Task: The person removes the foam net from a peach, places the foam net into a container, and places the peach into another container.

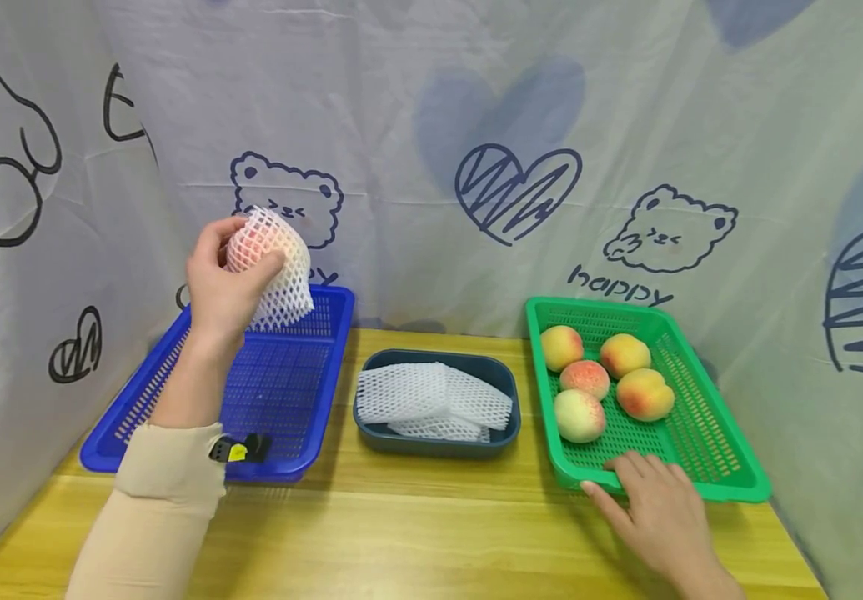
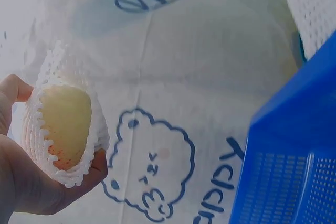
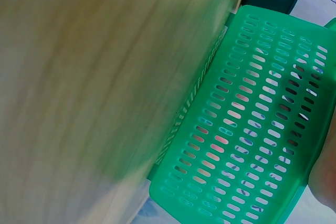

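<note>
My left hand [image 1: 224,279] holds a peach [image 2: 68,124] in a white foam net sleeve [image 1: 284,287], raised over the far part of the blue basket [image 1: 273,408]. Thumb and fingers grip it from both sides. In the left wrist view, bare yellowish skin with red specks shows through the sleeve's open end. My right hand [image 1: 659,508] lies on the near rim of the green basket [image 1: 716,417], thumb stretched out to the left along it. Only a sliver of that hand shows in the right wrist view. Several bare peaches [image 1: 581,417] sit in the green basket, mostly toward its left side.
Between the baskets stands a dark blue tub [image 1: 439,446] with several white foam net sleeves [image 1: 408,392] piled in it. All three containers are on a wooden table [image 1: 416,533]. A printed cloth [image 1: 401,250] hangs behind and at the sides.
</note>
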### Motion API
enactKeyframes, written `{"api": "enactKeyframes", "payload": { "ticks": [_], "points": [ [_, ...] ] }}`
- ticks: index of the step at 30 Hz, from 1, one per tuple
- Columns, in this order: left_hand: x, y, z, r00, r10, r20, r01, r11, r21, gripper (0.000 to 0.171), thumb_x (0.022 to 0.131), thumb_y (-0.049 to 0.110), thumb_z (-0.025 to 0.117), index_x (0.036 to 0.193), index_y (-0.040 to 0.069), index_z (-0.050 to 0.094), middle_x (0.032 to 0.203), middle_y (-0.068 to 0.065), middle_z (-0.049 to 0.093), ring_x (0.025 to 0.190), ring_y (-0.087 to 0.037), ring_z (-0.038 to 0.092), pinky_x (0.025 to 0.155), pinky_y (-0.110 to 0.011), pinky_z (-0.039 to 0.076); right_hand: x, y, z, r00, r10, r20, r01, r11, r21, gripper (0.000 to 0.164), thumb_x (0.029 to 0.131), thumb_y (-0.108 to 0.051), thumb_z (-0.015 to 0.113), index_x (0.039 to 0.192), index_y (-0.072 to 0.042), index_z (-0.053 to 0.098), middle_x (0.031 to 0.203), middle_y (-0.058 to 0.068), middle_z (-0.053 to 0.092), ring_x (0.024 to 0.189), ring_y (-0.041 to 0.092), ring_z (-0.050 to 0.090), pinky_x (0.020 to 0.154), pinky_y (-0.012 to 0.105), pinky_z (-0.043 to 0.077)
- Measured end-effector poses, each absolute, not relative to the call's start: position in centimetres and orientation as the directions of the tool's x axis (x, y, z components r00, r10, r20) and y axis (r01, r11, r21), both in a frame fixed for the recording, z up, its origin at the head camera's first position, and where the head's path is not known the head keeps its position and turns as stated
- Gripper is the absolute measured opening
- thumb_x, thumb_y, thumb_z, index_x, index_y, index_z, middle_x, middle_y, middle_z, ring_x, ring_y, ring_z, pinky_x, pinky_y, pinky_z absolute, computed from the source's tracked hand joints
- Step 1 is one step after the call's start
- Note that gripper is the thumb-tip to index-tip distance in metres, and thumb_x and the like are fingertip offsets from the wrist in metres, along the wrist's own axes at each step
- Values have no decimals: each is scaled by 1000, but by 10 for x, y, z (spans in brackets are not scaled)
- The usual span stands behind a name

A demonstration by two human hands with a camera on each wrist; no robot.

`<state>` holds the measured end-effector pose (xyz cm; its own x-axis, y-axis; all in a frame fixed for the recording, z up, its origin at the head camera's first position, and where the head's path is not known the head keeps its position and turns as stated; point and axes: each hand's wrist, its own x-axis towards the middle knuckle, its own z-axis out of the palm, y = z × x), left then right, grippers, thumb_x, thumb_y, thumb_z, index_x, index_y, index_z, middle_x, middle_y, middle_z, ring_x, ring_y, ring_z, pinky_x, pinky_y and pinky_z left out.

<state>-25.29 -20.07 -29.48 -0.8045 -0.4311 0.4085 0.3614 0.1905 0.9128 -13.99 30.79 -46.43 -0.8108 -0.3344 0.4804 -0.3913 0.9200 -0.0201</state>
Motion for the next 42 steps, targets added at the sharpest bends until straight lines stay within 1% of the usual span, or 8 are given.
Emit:
{"api": "enactKeyframes", "payload": {
  "ticks": [5,12,19,24,29,34,36,42],
  "points": [
    [-230,-188,-302,-800,-372,471,425,203,882,49,85,1,78,131,8,63,113,2,57,105,-14,55,80,-20,56,-140,308,-464,-802,-337,493,-399,917,-23,33,94,-50,72,95,-17,70,91,-3,68,81,21,62,66,38,45],
    [-204,-170,-315,-807,-260,529,462,279,842,51,85,1,78,132,0,60,116,3,59,107,-13,55,83,-18,53,-140,309,-465,-789,-344,510,-410,912,-18,33,94,-50,72,95,-17,70,90,-3,67,79,21,62,66,37,45],
    [-182,-152,-329,-840,-113,530,468,343,815,52,83,0,80,131,3,61,133,-5,58,117,-16,54,89,-19,54,-140,310,-466,-794,-340,504,-405,914,-22,33,94,-49,72,96,-16,70,90,-3,68,80,21,62,66,38,46],
    [-170,-137,-343,-841,8,541,517,305,800,54,77,-6,82,126,2,63,136,-4,57,125,-19,53,96,-31,55,-140,310,-465,-790,-342,508,-407,913,-18,34,93,-50,73,96,-16,70,90,-2,68,80,21,62,66,38,46],
    [-157,-122,-355,-833,121,541,552,263,791,55,73,-5,83,123,7,66,135,-5,58,127,-23,53,92,-43,58,-139,310,-465,-794,-341,503,-403,915,-16,35,94,-51,72,96,-16,70,90,-2,68,80,22,63,66,38,46],
    [-149,-108,-370,-806,243,539,585,189,789,54,70,-7,82,120,9,66,133,-7,59,129,-27,52,97,-41,57,-140,309,-466,-796,-340,500,-400,916,-15,33,93,-48,74,96,-15,70,91,-2,67,80,22,62,67,38,46],
    [-147,-104,-377,-786,289,546,608,203,768,53,70,-5,82,119,10,67,132,-7,60,128,-27,53,100,-39,55,-140,309,-466,-797,-339,500,-401,916,-17,33,93,-48,74,96,-15,70,91,-2,67,80,22,63,67,38,46],
    [-145,-95,-393,-752,431,498,639,293,712,55,68,0,82,118,18,68,131,0,60,124,-24,53,99,-39,56,-140,309,-465,-793,-341,504,-405,914,-19,34,94,-50,72,95,-16,70,90,-2,67,79,22,62,66,38,46]
  ]
}}
